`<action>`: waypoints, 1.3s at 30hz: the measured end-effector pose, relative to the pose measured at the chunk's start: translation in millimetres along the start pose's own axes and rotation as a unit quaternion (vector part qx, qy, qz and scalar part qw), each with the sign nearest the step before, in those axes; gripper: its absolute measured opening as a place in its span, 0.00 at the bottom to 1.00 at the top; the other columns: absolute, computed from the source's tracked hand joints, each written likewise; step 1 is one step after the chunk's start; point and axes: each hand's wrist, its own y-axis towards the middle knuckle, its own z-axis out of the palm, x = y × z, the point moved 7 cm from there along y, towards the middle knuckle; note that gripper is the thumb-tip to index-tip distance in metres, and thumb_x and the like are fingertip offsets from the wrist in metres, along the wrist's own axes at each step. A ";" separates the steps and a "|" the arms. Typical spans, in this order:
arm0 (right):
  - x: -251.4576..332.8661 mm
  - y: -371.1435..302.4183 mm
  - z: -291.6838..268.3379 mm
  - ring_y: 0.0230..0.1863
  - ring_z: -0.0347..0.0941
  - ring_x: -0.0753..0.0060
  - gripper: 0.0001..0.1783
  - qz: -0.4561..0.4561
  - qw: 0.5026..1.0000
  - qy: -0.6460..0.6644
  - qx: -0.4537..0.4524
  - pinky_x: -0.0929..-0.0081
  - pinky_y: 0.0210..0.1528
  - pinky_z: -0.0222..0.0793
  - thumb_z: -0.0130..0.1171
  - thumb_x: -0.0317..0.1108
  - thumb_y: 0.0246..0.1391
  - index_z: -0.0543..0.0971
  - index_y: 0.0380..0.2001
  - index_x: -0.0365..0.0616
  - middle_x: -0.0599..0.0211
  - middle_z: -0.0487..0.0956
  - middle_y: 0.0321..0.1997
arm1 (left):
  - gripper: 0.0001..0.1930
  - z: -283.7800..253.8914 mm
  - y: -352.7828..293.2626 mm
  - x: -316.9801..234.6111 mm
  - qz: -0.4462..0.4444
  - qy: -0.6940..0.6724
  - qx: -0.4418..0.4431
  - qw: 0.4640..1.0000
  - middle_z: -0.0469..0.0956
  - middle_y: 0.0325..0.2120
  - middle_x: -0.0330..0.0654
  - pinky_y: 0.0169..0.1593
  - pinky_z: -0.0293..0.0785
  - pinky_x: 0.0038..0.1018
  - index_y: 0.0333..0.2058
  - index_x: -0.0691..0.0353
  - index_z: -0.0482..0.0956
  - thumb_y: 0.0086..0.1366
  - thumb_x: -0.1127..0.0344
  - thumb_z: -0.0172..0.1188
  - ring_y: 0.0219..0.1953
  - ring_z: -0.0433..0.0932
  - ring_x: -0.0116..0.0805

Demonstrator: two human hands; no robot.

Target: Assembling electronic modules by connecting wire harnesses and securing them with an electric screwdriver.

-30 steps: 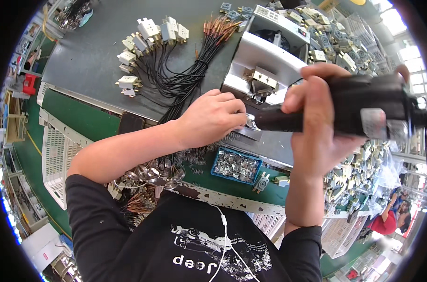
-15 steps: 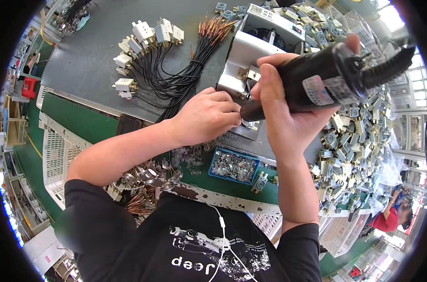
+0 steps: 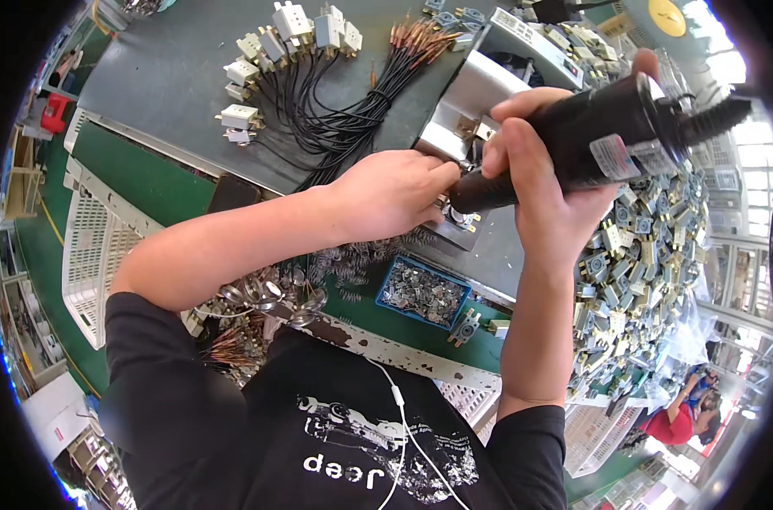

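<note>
A black electric screwdriver [image 3: 603, 136] is held tilted in my right hand [image 3: 543, 200], its fingers wrapped round the body. Its narrow end points down to the left, close to the fingertips of my left hand [image 3: 395, 195]. The left fingers are bent together at the front of a silver metal fixture [image 3: 480, 85]; what they pinch is hidden behind them and the tool. Just below the tool's nose shows a small light-coloured part with metal bits [image 3: 461, 218]. A pale plug piece [image 3: 486, 132] sits in the fixture behind the tool.
Black cords [image 3: 352, 127] with pale plug blocks and copper-coloured ends lie at the far left. A blue tray [image 3: 466, 299] of small metal parts stands nearer me, beside loose springs [image 3: 344, 259] and a grey block [image 3: 464, 328]. Many plug housings [image 3: 628, 255] heap up on the right.
The whole view has shifted, so the bench things appear farther right. Both hands keep the same hold, with the screwdriver still at the fixture's front.
</note>
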 end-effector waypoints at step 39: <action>43.9 -17.2 -21.0 0.22 0.73 0.72 0.23 -0.043 0.984 -0.135 -0.109 0.75 0.29 0.73 0.56 0.26 0.62 0.65 0.57 0.25 0.52 0.79 0.32 | 0.18 17.0 0.1 -3.1 0.057 0.046 0.069 0.995 0.79 0.37 0.41 0.47 0.75 0.36 0.45 0.56 0.80 0.59 0.55 0.66 0.44 0.79 0.41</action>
